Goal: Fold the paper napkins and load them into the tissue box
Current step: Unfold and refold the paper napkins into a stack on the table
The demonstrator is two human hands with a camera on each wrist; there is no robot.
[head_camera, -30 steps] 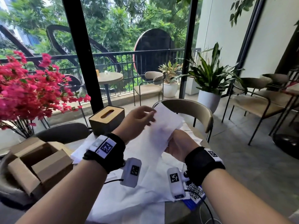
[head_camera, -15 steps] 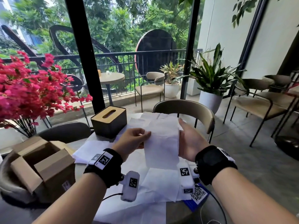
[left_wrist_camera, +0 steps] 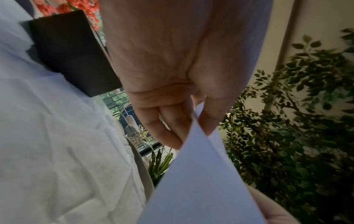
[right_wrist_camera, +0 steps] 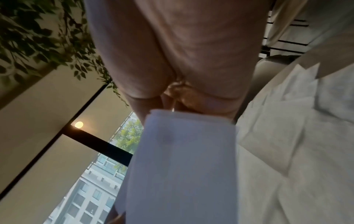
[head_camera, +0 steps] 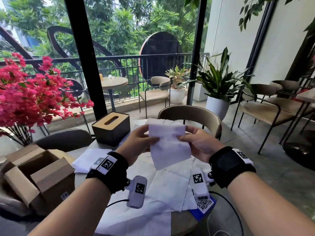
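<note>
We're mid-fold: left hand point(head_camera: 136, 143) and right hand point(head_camera: 198, 142) each pinch the napkin point(head_camera: 168, 143) with curled fingers, above the surface. Next probably another crease, then the tissue box point(head_camera: 111, 128) just behind.

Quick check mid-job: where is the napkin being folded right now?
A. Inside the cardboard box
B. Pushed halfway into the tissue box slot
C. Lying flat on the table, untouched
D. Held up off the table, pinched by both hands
D: the left hand and right hand each pinch a side of the napkin, which hangs above the other sheets on the table; the tissue box slot shows nothing in it.
</note>
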